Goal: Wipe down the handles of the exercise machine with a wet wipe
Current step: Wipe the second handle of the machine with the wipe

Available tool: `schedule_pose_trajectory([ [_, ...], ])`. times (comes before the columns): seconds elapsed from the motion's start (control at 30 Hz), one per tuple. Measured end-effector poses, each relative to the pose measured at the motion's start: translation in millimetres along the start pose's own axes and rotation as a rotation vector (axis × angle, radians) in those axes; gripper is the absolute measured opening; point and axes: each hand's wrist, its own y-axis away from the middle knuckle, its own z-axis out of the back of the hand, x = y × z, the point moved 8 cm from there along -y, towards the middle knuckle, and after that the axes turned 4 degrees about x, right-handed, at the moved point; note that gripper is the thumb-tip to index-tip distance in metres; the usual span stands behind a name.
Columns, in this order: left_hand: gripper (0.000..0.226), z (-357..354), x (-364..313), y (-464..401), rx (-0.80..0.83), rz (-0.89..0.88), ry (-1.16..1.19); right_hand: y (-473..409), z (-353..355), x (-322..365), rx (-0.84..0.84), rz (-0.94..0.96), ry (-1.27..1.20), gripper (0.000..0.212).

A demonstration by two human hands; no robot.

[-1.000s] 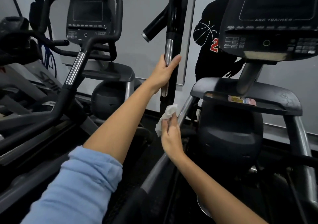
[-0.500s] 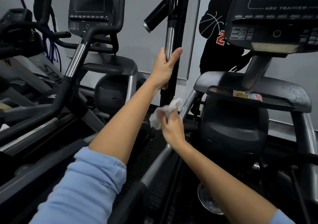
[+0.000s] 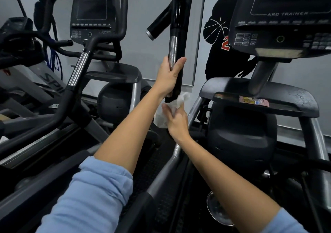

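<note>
Here right hand (image 3: 176,120) holds wipe (image 3: 172,111) just below left hand (image 3: 169,76).

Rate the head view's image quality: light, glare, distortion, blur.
Head view: dim, cool light; glare streaks on the glossy black handle and its chrome strip; wide-angle bending at the edges; left hand, right hand and wet wipe fairly sharp; console lettering slightly soft.

A second exercise machine (image 3: 93,41) stood to the left, its console dark. On the grey wall (image 3: 143,17) behind hung a basketball-player silhouette (image 3: 220,41). What seemed a small packet (image 3: 254,101) lay on a tray.
</note>
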Motion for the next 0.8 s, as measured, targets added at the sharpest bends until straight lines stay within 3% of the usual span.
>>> schedule_pose_trajectory([
  [0.23,0.043,2,-2,4,0.009,0.028,-0.059,26,-8,-41,0.097,-0.033,0.139,0.055],
  [0.37,0.044,0,-2,4,0.012,0.027,-0.065,6,-4,-22,0.056,-0.041,-0.022,0.058],
  [0.5,0.038,0,0,4,0.027,0.036,-0.062,-7,0,2,-0.006,-0.003,-0.146,0.047],
  [0.63,0.036,0,-3,4,0.062,0.054,-0.087,0,-5,-11,0.015,-0.017,-0.196,0.055],
  [0.8,0.035,1,-6,5,0.095,0.094,-0.106,-36,14,39,-0.025,0.074,-0.185,0.031],
])
